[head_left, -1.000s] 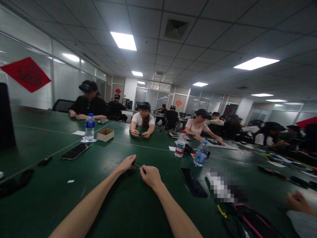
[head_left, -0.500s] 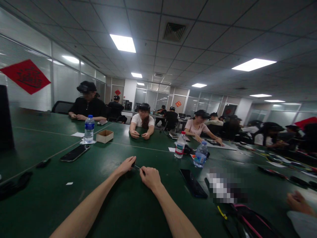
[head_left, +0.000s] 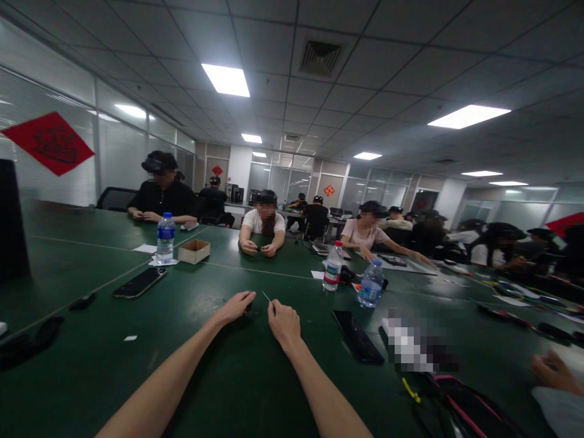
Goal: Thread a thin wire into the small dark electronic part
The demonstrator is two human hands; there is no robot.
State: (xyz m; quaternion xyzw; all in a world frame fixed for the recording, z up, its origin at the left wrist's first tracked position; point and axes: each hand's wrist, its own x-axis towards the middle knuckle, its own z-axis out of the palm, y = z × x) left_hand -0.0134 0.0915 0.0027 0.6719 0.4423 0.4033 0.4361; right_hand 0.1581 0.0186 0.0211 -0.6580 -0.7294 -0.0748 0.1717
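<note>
I count one slim metal shaft [head_left: 266,296] in my right fingers [head_left: 272,308] and one dark piece [head_left: 249,308] in my left fingers [head_left: 247,297]. On the desk [head_left: 246,389] around me there are three plastic bottles [head_left: 165,240] [head_left: 333,267] [head_left: 370,284], two dark-screened phones [head_left: 140,283] [head_left: 358,337] and one open box [head_left: 194,253].

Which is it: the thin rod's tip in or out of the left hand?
Out: the thin rod projects from the right hand, clear of the left hand.

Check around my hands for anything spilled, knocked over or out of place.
Nothing looks spilled or toppled. One possible oddity: a loose white scrap lies alone on the green table, left of your left hand.
</note>
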